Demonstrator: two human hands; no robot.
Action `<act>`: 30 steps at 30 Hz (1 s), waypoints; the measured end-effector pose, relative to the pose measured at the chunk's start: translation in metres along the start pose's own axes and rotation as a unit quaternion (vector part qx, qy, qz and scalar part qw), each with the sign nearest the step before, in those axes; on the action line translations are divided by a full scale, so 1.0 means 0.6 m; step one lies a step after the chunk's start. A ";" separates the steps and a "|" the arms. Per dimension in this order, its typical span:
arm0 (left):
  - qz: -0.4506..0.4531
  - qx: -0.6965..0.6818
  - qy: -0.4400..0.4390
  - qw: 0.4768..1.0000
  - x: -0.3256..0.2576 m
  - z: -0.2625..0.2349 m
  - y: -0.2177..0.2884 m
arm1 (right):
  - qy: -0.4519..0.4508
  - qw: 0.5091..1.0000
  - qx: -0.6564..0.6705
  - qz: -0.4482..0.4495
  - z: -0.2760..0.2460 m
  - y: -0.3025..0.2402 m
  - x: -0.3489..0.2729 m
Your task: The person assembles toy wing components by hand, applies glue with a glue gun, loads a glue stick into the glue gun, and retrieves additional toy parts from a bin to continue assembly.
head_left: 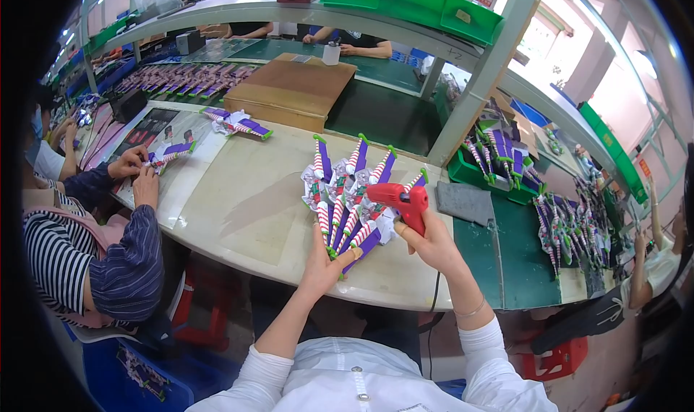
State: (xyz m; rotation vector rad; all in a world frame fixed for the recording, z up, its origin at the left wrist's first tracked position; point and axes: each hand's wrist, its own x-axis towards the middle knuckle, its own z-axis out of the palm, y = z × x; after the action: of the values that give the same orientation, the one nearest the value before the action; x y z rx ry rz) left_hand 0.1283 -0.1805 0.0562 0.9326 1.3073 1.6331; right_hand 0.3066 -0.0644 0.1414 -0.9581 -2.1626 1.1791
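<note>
My right hand [432,244] is wrapped round the grip of a red glue gun [408,201]. Its nozzle points left, over the right part of a row of toy wing pieces [347,195]. These pieces are purple with red-and-white striped edges, green tips and silvery-white middles, and lie side by side on the pale table. At their near ends my left hand [325,264] is closed, with thumb and fingers around the lower wing tips. The nozzle's exact contact with a piece cannot be made out.
A grey flat pad [465,202] lies right of the pieces, beside a green bin [499,170] of more wing pieces. Behind stands a brown cardboard box [289,87]. A co-worker's hands [139,172] hold a wing piece at left. A black cord [436,293] hangs off the front edge.
</note>
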 end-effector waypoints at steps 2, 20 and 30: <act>0.009 -0.006 -0.002 1.000 -0.001 -0.001 -0.003 | -0.022 1.000 -0.002 0.004 0.002 -0.010 0.012; -0.001 0.008 -0.004 1.000 0.001 -0.003 -0.008 | -0.017 0.999 -0.029 -0.013 -0.001 -0.003 0.030; 0.007 0.005 -0.001 1.000 0.003 -0.004 -0.016 | -0.001 0.998 0.055 0.026 -0.004 0.008 0.066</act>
State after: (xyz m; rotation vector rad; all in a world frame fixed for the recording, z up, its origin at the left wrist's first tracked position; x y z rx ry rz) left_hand 0.1268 -0.1788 0.0465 0.9514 1.3114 1.6369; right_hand 0.2850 -0.0308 0.1419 -0.9712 -2.0626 1.3083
